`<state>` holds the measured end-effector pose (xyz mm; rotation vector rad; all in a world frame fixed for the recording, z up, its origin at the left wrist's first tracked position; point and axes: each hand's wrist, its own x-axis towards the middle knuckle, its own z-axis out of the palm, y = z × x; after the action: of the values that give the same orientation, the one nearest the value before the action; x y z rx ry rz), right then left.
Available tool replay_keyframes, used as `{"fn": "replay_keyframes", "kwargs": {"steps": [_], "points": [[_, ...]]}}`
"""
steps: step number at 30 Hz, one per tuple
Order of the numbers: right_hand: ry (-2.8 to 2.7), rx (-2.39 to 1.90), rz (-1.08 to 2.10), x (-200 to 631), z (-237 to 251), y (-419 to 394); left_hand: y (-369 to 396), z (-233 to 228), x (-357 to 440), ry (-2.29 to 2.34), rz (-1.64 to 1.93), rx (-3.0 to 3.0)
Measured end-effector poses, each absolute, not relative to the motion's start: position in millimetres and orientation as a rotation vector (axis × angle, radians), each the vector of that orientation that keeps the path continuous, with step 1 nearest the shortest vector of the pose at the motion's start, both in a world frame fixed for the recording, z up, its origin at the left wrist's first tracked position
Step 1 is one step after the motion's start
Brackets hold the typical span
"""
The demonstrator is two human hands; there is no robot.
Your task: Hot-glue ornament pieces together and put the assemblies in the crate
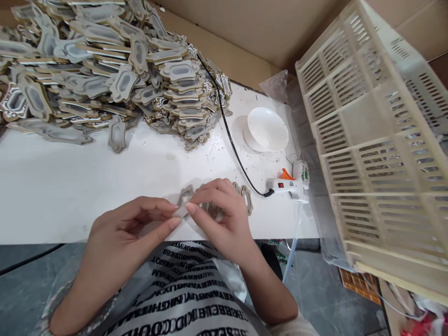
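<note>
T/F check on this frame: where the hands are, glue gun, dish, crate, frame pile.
1. Both hands pinch a small frame piece at the table's near edge. True: left hand and right hand meet on the piece.
2. The glue gun is in the right hand. False: it lies on the table, right of the hands.
3. A white dish sits behind the gun. True.
4. The crate stands left of the hands. False: it is on the right, tilted.
5. The frame pile fills the table's far left. True.
</note>
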<state>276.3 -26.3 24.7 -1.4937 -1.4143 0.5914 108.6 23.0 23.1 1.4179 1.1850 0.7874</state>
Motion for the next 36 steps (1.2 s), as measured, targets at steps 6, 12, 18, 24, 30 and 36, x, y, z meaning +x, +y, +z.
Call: {"fn": "replay_keyframes", "kwargs": {"steps": [6,12,18,24,30,36], "points": [[-1.426,-1.534,0.557,282,29,-28,22,21,112,1.157,0.764,1.447],[-1.391,-1.622,0.612,300,26,-30,26,18,112,1.206,0.807,1.440],[-1.601,-1.824,0.553,310,23,-30,30,17,106,1.349,0.895,1.481],[-1.689,-1.887,0.566,309,23,-28,30,13,103,1.358,0.873,1.473],[-1.728,-1.938,0.396,306,13,-24,30,11,103,1.365,0.886,1.477],[-1.690,-1.925,0.218,301,6,-26,27,13,108,1.349,0.878,1.486]]}}
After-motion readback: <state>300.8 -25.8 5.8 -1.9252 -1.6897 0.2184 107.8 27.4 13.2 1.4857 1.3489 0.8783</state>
